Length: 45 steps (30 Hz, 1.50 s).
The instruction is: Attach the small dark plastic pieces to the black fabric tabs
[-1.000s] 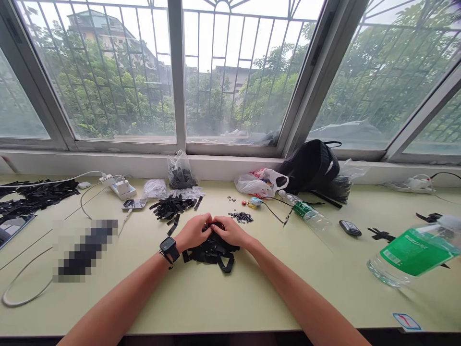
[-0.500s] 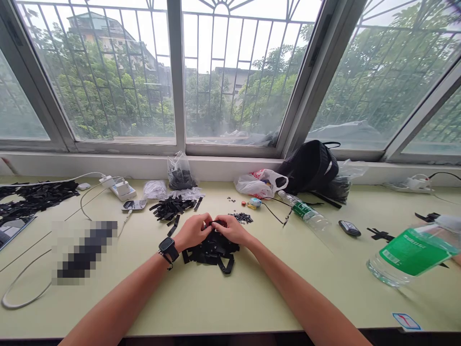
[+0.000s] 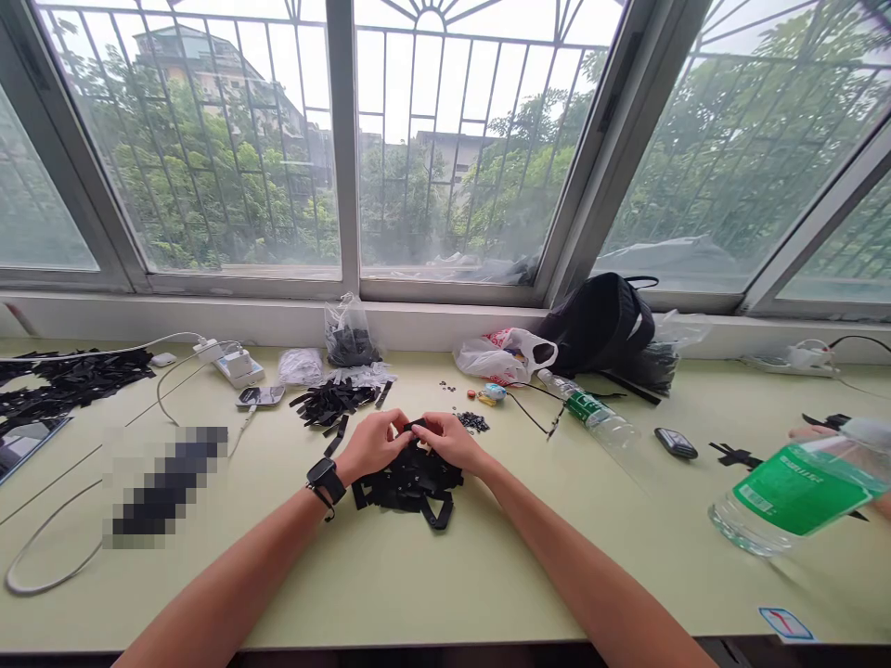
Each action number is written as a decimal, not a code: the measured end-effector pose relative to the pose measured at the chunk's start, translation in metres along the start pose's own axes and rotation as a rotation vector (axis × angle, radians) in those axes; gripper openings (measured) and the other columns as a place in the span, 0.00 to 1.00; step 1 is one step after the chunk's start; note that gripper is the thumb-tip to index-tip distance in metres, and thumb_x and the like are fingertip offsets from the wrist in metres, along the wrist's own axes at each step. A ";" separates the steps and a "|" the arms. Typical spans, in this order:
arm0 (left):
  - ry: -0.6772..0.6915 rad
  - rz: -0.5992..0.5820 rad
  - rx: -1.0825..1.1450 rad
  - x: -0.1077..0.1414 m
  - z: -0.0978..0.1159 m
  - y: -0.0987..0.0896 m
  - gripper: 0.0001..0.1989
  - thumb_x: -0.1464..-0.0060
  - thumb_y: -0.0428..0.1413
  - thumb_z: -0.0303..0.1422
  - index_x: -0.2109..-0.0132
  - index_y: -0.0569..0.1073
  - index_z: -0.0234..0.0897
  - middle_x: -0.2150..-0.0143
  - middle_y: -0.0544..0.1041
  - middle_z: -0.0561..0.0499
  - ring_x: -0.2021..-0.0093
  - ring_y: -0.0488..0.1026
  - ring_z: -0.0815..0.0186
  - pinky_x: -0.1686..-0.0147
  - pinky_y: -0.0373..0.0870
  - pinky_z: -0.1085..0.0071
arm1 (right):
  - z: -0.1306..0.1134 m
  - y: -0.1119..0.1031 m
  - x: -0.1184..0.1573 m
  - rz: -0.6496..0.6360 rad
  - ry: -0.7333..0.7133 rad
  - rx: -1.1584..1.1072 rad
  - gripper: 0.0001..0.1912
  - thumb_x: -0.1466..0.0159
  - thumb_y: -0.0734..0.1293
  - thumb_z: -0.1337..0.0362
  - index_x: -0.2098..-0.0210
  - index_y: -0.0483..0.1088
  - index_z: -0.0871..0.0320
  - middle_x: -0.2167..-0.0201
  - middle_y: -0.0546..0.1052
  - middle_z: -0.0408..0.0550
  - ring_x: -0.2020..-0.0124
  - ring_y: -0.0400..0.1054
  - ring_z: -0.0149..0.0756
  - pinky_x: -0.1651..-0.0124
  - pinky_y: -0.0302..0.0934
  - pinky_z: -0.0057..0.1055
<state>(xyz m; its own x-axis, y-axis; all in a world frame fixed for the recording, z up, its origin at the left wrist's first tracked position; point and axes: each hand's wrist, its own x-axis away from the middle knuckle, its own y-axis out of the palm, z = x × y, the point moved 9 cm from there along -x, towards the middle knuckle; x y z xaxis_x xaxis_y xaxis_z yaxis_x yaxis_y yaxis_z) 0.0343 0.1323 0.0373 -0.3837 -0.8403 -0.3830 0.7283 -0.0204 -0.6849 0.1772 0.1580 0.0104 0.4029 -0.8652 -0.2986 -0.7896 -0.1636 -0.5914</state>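
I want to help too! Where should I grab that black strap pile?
Pinch the small strap loop at the front of the black strap pile, coming from the near table edge. It sticks out toward you, away from the left hand and right hand on top, so your grip probably won't bump them.

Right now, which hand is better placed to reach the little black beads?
Probably the right hand. It holds the black straps on the side nearest the little black beads. The left hand, by the watch, is farther away.
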 end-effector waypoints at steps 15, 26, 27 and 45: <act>0.003 -0.021 -0.026 0.002 0.003 0.002 0.09 0.40 0.54 0.39 0.62 0.75 0.39 0.68 0.78 0.52 0.71 0.70 0.67 0.70 0.62 0.73 | -0.004 0.002 0.003 -0.025 0.010 0.047 0.18 0.35 0.66 0.51 0.73 0.68 0.58 0.78 0.67 0.39 0.74 0.57 0.30 0.70 0.51 0.28; 0.027 -0.038 -0.115 0.005 0.008 0.005 0.06 0.43 0.53 0.33 0.61 0.74 0.40 0.71 0.75 0.52 0.73 0.66 0.66 0.73 0.56 0.72 | -0.008 0.009 0.004 -0.092 -0.025 0.035 0.14 0.35 0.66 0.54 0.68 0.73 0.59 0.76 0.66 0.39 0.73 0.56 0.30 0.69 0.51 0.28; 0.030 -0.038 -0.117 0.005 0.008 0.005 0.06 0.43 0.53 0.33 0.60 0.74 0.40 0.70 0.75 0.52 0.73 0.67 0.66 0.72 0.56 0.72 | -0.009 0.009 0.004 -0.092 -0.025 0.036 0.14 0.35 0.66 0.54 0.68 0.72 0.59 0.76 0.66 0.39 0.73 0.56 0.30 0.69 0.51 0.28; 0.004 -0.027 -0.115 0.005 0.008 0.004 0.06 0.42 0.55 0.34 0.61 0.76 0.40 0.71 0.76 0.51 0.72 0.68 0.66 0.72 0.57 0.71 | -0.007 0.011 0.003 -0.095 -0.029 0.066 0.06 0.38 0.63 0.63 0.70 0.69 0.58 0.76 0.67 0.38 0.72 0.57 0.30 0.67 0.51 0.27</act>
<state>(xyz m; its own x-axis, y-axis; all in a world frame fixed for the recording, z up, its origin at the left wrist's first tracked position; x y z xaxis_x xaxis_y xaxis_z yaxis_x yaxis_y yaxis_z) 0.0400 0.1242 0.0374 -0.4042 -0.8383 -0.3660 0.6477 0.0201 -0.7616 0.1666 0.1499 0.0086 0.4881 -0.8333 -0.2596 -0.7154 -0.2117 -0.6659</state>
